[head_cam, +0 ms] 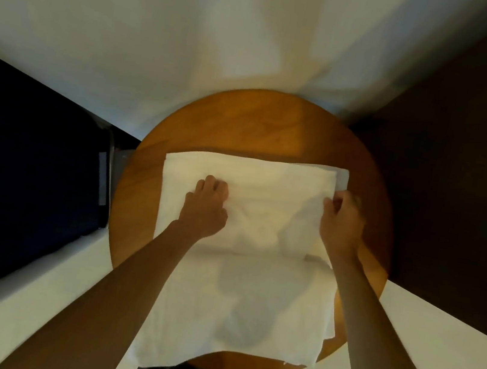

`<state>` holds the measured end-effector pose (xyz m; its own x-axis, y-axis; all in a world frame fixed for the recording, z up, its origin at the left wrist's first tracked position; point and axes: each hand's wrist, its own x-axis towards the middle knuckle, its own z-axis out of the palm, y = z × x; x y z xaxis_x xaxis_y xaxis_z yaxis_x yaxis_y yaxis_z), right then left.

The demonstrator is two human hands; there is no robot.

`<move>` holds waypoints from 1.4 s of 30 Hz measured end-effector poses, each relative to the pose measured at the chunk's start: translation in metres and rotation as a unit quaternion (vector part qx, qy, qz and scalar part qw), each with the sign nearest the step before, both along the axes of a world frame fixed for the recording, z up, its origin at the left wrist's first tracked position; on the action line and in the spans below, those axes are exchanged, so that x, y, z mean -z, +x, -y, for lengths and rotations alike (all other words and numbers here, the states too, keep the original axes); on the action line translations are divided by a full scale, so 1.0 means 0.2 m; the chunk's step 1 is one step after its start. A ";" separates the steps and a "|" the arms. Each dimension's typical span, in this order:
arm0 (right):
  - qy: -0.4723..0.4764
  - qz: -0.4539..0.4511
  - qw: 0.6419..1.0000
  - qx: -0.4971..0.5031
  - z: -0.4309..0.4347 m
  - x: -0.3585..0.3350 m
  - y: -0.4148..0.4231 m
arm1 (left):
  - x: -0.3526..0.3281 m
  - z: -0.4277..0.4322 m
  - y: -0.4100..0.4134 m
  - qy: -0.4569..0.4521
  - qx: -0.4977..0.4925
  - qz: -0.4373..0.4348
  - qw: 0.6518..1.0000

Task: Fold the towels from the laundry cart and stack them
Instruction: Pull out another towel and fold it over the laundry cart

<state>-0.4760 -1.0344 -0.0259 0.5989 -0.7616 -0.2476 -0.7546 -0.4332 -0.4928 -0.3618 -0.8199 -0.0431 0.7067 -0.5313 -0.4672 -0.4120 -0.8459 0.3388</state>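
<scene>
White towel [250, 296] lies on round wooden table [245, 121], near end hanging over the edge twd person. R hand [342, 224] pinches towel's right edge. L hand [206, 204] has fingers curled into cloth left of centre, looks gripped. Both hands are on far half. Loose half lies nearer the body, so next fold prob starts there.

A white towel [245, 248] lies spread over the round wooden table [245, 121], its far half folded, near edge overhanging.
</scene>
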 end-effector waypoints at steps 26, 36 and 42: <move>0.111 -0.114 0.983 -0.090 -0.03 -0.03 -0.41 | -0.09 0.09 -0.35 0.100 0.172 -0.171 0.965; 0.145 -0.151 0.977 -0.041 -0.04 0.04 -0.41 | -0.09 0.07 -0.38 0.075 0.144 -0.169 0.972; 0.048 -0.091 0.993 -0.053 -0.05 -0.01 -0.42 | -0.11 0.08 -0.36 0.041 0.094 -0.145 0.984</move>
<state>-0.5596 -1.0253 -0.0238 0.6126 -0.6650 -0.4272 -0.7880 -0.4723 -0.3948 -0.4340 -0.8360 -0.0208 0.4308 -0.5913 -0.6817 -0.4600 -0.7938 0.3978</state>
